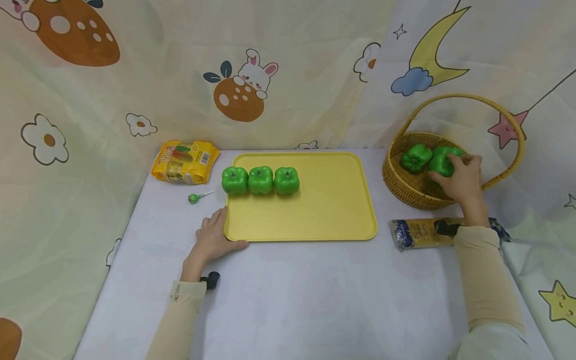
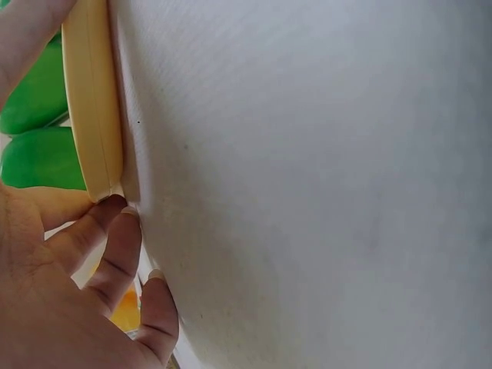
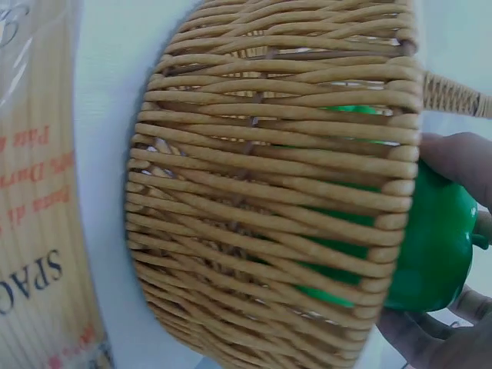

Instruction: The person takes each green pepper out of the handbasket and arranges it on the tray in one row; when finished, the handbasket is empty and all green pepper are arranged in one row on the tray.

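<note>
My right hand (image 1: 463, 182) grips a green bell pepper (image 1: 443, 160) at the right side of the wicker basket (image 1: 416, 200). The right wrist view shows its fingers and thumb around this pepper (image 3: 438, 246), which stands partly above the basket's rim. Another green bell pepper (image 1: 416, 158) lies beside it in the basket. My left hand (image 1: 212, 239) rests against the near left corner of the yellow tray (image 1: 324, 200), thumb by the front edge and fingers along the left side. Three green bell peppers (image 1: 261, 180) stand in a row at the tray's far left.
A spaghetti pack (image 1: 423, 234) lies in front of the basket, partly under the right forearm. A yellow packet (image 1: 185, 162) and a green lollipop (image 1: 193, 198) lie left of the tray. The basket's tall handle (image 1: 468, 96) arches over it. Patterned cloth hangs behind the table.
</note>
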Available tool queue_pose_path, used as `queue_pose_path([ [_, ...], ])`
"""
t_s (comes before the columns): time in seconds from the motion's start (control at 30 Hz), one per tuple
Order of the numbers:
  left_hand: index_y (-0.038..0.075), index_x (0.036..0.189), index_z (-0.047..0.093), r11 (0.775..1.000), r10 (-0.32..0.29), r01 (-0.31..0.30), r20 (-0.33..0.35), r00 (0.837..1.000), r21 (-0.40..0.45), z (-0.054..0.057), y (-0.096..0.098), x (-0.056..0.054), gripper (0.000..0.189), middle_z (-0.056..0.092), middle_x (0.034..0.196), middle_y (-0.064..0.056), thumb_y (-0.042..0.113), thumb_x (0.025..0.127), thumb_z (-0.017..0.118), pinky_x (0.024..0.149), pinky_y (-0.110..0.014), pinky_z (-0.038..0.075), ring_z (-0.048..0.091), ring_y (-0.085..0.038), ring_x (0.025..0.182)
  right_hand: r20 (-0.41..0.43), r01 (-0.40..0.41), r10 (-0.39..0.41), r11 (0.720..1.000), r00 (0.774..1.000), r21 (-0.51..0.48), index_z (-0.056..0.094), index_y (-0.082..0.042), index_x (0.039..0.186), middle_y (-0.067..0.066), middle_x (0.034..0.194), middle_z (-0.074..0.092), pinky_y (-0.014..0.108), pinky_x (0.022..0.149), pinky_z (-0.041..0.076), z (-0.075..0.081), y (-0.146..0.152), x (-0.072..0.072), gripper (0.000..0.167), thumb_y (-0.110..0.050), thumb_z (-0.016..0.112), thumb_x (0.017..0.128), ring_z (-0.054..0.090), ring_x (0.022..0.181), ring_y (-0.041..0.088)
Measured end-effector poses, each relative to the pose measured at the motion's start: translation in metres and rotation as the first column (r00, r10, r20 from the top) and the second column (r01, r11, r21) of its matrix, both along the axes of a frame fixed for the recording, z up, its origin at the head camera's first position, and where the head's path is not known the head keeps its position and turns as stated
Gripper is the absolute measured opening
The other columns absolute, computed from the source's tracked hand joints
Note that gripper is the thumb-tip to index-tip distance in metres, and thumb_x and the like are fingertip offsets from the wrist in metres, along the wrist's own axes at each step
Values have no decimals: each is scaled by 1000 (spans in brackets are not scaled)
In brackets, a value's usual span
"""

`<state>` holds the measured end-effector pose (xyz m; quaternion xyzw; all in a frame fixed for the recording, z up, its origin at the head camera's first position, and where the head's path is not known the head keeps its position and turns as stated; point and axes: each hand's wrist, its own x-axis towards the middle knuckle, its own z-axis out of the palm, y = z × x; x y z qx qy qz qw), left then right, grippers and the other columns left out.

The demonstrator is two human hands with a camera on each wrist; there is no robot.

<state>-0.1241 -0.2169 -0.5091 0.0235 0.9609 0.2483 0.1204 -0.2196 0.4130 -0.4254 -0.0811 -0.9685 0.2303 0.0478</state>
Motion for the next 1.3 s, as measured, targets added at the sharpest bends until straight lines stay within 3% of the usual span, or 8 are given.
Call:
queue_pose_path([
  [0.47,14,162,11,1000,0,0,3,1000,5,1,0,0,124,24,165,-17,65,72,80,92,-55,35,36,-36,126,-84,-33,32,999,996,-15,31,-6,157,33,156,9,76,101,32,28,-28,6,79,-48,60,96,30,132,61],
  [0.83,13,162,12,1000,-2,2,5,1000,5,4,1,1,123,24,165,-18,64,73,80,93,-56,35,36,-37,127,-158,-100,92,994,983,-44,35,-7,155,30,154,12,73,96,33,42,-52,17,74,-38,66,95,30,130,56],
  [1.17,15,162,11,1000,-1,1,-2,1000,-1,0,-1,0,124,25,164,-16,68,71,79,92,-54,35,36,-36,125,-290,-183,165,982,943,-36,45,-6,149,30,150,20,74,96,36,58,-79,24,71,-26,77,89,36,126,55],
  [1.3,16,162,11,1000,0,0,-1,1000,2,-2,-1,0,125,25,165,-17,68,71,78,92,-54,35,37,-36,125,-300,-201,183,979,936,-33,47,-7,147,30,149,21,74,95,37,62,-91,26,71,-28,78,87,37,126,55],
])
